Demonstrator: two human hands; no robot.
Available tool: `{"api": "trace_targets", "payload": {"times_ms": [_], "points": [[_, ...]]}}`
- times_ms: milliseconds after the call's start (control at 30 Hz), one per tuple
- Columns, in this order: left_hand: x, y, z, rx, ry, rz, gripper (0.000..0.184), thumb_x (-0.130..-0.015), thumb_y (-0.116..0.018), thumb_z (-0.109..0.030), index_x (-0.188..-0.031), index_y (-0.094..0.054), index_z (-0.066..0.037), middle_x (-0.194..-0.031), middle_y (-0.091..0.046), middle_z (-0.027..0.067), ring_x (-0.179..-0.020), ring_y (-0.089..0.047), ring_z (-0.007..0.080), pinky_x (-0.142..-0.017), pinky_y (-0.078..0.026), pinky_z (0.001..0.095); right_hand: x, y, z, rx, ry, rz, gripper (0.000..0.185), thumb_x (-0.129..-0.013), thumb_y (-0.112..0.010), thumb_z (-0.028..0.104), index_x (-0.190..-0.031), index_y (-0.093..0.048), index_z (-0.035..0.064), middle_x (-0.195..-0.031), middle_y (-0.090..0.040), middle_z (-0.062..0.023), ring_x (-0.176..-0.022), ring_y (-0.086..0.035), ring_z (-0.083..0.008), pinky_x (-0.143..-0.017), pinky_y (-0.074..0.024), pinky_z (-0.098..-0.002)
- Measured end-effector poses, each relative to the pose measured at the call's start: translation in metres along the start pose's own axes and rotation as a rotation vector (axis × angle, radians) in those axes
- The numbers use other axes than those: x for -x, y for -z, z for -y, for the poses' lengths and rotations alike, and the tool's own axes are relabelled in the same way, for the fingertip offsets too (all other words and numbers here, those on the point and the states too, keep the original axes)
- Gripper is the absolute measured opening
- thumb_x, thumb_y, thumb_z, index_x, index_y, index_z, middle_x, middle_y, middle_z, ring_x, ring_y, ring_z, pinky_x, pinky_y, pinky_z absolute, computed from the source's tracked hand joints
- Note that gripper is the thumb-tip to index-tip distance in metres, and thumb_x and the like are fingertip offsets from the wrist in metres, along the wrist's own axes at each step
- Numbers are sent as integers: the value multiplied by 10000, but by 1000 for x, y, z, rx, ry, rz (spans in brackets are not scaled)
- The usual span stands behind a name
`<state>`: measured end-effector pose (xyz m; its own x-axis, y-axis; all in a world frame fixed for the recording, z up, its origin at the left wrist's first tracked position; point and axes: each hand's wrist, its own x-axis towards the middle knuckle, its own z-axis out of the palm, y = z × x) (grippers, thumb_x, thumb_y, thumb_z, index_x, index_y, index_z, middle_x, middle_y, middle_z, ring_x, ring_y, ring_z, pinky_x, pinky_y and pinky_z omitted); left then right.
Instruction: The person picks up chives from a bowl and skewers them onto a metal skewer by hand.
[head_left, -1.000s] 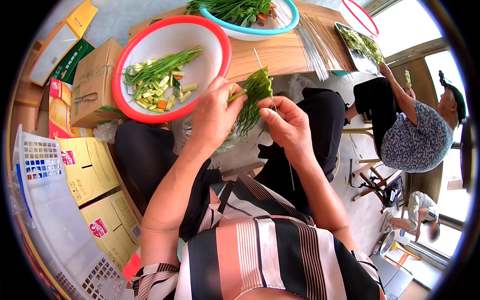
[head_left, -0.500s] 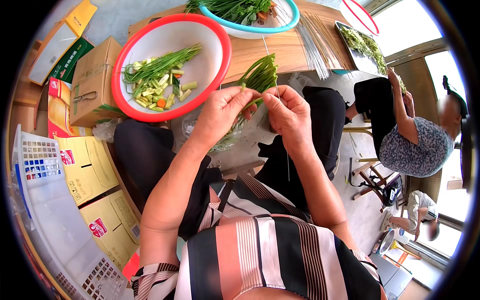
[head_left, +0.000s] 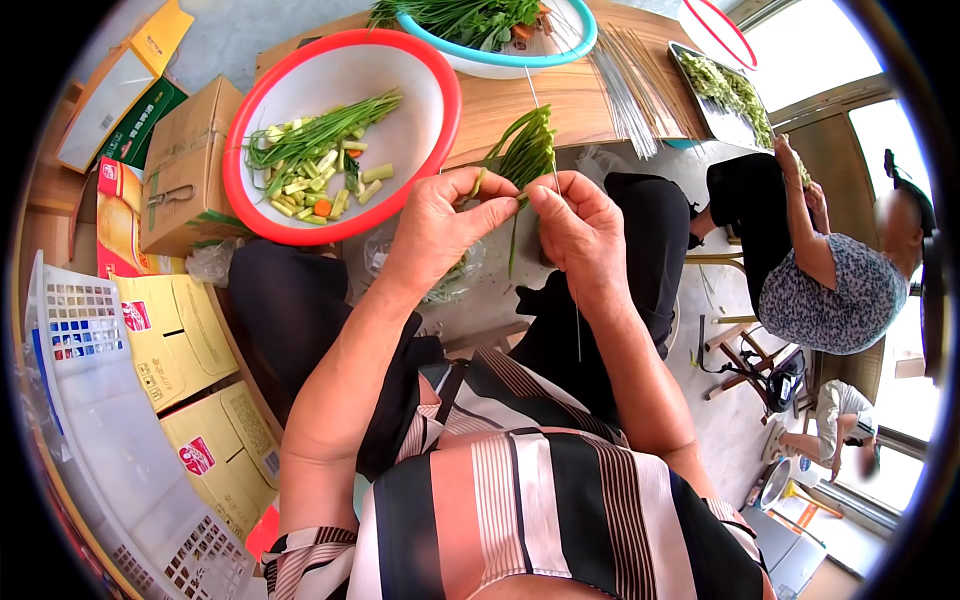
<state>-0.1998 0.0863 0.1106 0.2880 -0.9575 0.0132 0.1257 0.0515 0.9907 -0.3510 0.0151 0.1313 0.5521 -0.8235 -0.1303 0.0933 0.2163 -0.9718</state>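
Note:
A bundle of thin green stems (head_left: 530,145) hangs on a long thin skewer (head_left: 578,325) in front of me. My right hand (head_left: 583,225) pinches the skewer just below the bundle. With thumb and forefinger, my left hand (head_left: 440,225) grips the lower end of green stems at the skewer, close to my right fingertips. Left of my hands, the red-rimmed basin (head_left: 450,95) holds cut green stalks (head_left: 318,180), orange slices and long green stems. Behind, a blue-rimmed basin (head_left: 590,35) holds leafy greens (head_left: 490,22).
Loose skewers (head_left: 630,90) lie on the wooden table (head_left: 500,118) beside a tray (head_left: 730,128) of threaded greens. A co-worker (head_left: 835,275) sits at the right, another person (head_left: 840,425) farther off. Cardboard boxes (head_left: 185,165) and a white plastic basket (head_left: 95,400) stand left.
My hands have come together at the skewer. The stem bundle has shifted up and is gathered more tightly. The co-worker's hands have moved closer together.

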Motion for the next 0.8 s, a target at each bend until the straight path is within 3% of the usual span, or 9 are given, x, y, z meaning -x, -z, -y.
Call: {"api": "trace_targets", "payload": {"times_ms": [67,167,233,333,467,800], "points": [[0,2,0,63,34,1,134,-836,-705,-65,-947,-676,4,-831,-668,-6,-744,-566,36,-698,-468,211,3,1,1,5,-3,-10,142,-934,-615,155,-965,-624,17,-599,-464,97,-480,-356,15,-427,-250,-167],[-3,13,-1,239,80,-26,149,-890,-650,-122,-1010,-653,-33,-841,-668,25,-675,-556,12,-478,-298,147,11,6,7,60,-15,49,217,-977,-540,203,-1002,-621,3,-528,-425,67,-428,-332,-8,-399,-239,-180],[-4,23,-3,269,126,-64,148,-889,-651,-127,-1009,-656,-39,-847,-667,22,-674,-562,16,-472,-300,143,22,9,10,146,-43,121,270,-1000,-493,218,-1053,-621,-14,-514,-398,74,-434,-325,-2,-407,-230,-174],[-7,29,-7,309,178,-118,144,-893,-649,-144,-1004,-662,-54,-868,-668,20,-678,-577,27,-452,-297,137,38,17,13,219,-107,186,243,-987,-509,208,-1057,-646,20,-579,-386,99,-495,-322,7,-447,-235,-178],[-7,34,-8,410,169,-119,132,-900,-635,-138,-1000,-663,-57,-870,-671,17,-682,-577,34,-448,-301,136,49,24,11,341,-106,250,238,-987,-509,213,-1052,-657,38,-550,-361,94,-507,-306,2,-457,-228,-190],[-7,34,-9,450,189,-92,143,-892,-643,-137,-1005,-665,-52,-862,-670,31,-672,-567,36,-443,-302,131,49,19,12,428,-72,269,231,-977,-506,180,-1043,-658,19,-526,-353,77,-503,-308,-6,-454,-242,-206]]}}
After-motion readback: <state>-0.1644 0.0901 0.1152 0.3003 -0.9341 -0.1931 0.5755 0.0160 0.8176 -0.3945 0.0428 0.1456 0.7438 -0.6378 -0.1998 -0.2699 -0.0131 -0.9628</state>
